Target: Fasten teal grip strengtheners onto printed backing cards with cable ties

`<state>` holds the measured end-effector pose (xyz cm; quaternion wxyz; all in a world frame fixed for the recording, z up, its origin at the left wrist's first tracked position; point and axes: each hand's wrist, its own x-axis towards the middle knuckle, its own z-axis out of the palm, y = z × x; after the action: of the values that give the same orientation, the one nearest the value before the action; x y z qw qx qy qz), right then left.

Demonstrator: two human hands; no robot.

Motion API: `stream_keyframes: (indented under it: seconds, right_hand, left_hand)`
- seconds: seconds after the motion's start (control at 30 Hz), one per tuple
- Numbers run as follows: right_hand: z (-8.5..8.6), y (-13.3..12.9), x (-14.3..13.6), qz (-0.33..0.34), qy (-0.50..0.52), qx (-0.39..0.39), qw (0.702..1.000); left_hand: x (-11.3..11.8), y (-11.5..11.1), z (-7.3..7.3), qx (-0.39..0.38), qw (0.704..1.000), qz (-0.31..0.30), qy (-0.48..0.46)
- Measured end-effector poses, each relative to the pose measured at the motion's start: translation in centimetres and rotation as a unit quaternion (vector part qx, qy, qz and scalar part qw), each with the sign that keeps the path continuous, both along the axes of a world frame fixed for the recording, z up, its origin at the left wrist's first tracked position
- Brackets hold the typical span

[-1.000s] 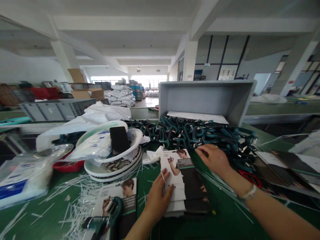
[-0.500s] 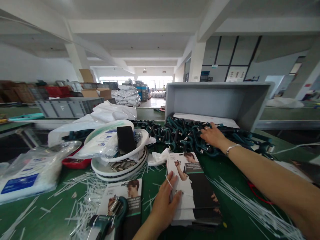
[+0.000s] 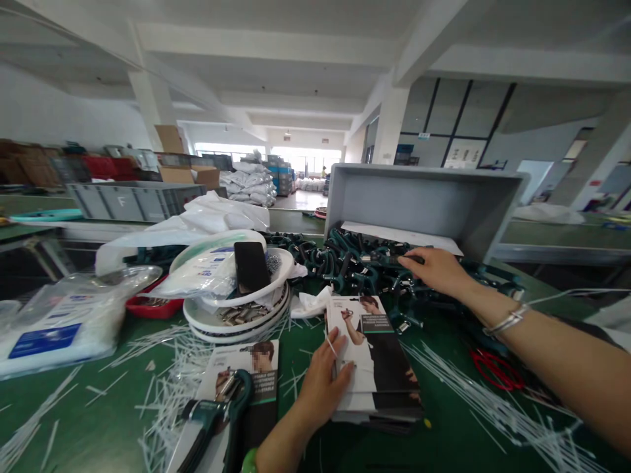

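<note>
My right hand (image 3: 434, 268) is closed on the dark handle end of a green hand grip strengthener (image 3: 382, 257) at the pile's near right side. Around it lie several more grip strengtheners (image 3: 340, 259). My left hand (image 3: 323, 378) rests on the left part of a stack of printed cards (image 3: 389, 368), thumb on the top card. A thin white cable tie (image 3: 331, 344) runs across its fingers. To the left, one grip strengthener (image 3: 236, 407) with a metal spring lies on another printed card (image 3: 266, 381).
A grey crate (image 3: 419, 197) lies on its side behind the pile. White bowls (image 3: 197, 332) hold metal parts, a bag and a black phone (image 3: 250, 266). Loose cable ties (image 3: 167, 374) are scattered at left, with more ties (image 3: 488, 401) at right near a red cord (image 3: 493, 374).
My right hand has shifted slightly right and now grips a strengthener's handle, where it was reaching into the pile. My left hand stays on the stack. The camera view has shifted a little.
</note>
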<state>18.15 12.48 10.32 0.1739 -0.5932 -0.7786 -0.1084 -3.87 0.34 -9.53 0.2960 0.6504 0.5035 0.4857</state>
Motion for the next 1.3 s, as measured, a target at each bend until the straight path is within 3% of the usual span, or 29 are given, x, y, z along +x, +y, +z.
stream_keyframes:
  seconds: [0.1, 0.2, 0.37, 0.5, 0.6, 0.67, 0.77, 0.87, 0.97, 1.1, 1.3]
  right_hand:
    - [-0.5, -2.2, -3.8, 0.055, -0.049, 0.011, 0.997]
    - [-1.5, -4.3, -6.7, 0.058, -0.116, -0.013, 0.992]
    - [-3.1, -8.1, -8.6, 0.061, -0.17, -0.043, 0.983]
    - [-4.6, -11.4, -8.6, 0.134, -0.109, -0.088, 0.981]
    - [-5.3, -12.3, -7.4, 0.203, 0.032, -0.155, 0.966]
    - [-5.6, -11.9, -6.0, 0.196, 0.112, -0.157, 0.961]
    - [-6.1, -10.7, -3.9, 0.146, 0.087, -0.133, 0.976]
    - [-7.0, -9.9, -2.8, 0.174, 0.002, -0.143, 0.974]
    - [-8.2, -9.9, -2.9, 0.208, -0.028, -0.157, 0.965]
    - [-9.2, -9.9, -3.3, 0.205, -0.026, -0.178, 0.962]
    - [-9.7, -9.1, -2.8, 0.172, 0.031, -0.188, 0.967]
  left_hand:
    - [0.0, 0.0, -0.1, 0.008, 1.0, 0.004, -0.004]
    - [0.1, -0.1, -0.2, -0.012, 1.0, 0.011, -0.015]
    - [0.7, -0.4, 0.0, -0.015, 0.994, 0.025, -0.107]
    - [0.7, -0.6, 1.2, -0.035, 0.969, 0.014, -0.246]
    - [0.5, -0.6, 2.0, -0.09, 0.941, 0.011, -0.325]
    - [0.4, -0.5, 2.2, -0.115, 0.932, 0.015, -0.343]
    - [0.3, -0.2, 2.1, -0.122, 0.931, 0.03, -0.343]
    - [-0.4, 0.5, 2.8, -0.104, 0.949, 0.082, -0.286]
    - [-1.5, 1.5, 4.8, -0.068, 0.98, 0.12, -0.143]
    - [-2.0, 3.1, 7.0, -0.097, 0.992, 0.045, 0.062]
    - [-0.7, 5.6, 7.4, -0.107, 0.977, 0.011, 0.186]
